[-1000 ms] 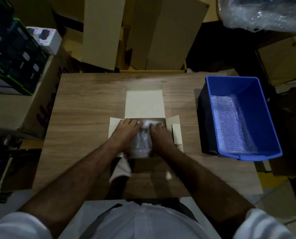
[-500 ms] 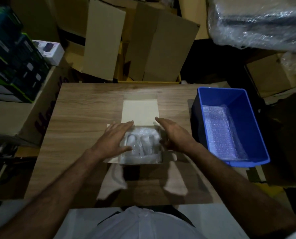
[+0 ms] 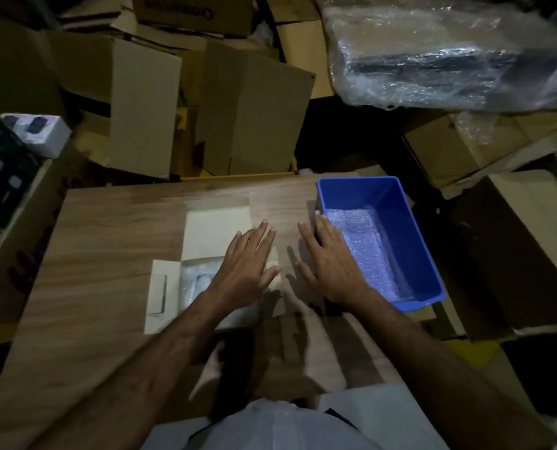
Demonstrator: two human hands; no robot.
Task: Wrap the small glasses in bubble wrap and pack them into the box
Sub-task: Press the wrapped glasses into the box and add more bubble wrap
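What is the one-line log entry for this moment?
left hand: open, over box | right hand: open, at blue bin | wrapped glasses: in box

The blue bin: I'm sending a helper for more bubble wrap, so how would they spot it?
Find the wooden table. On its far right corner sits the blue bin, open-topped, with bubble wrap on its floor. It is the only blue plastic thing among brown cardboard.

White shirt (image 3: 290, 427) w/ dark strap, forearms bare.

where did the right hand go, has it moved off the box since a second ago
Yes. The right hand has left the box and shifted right, now open beside the blue bin.
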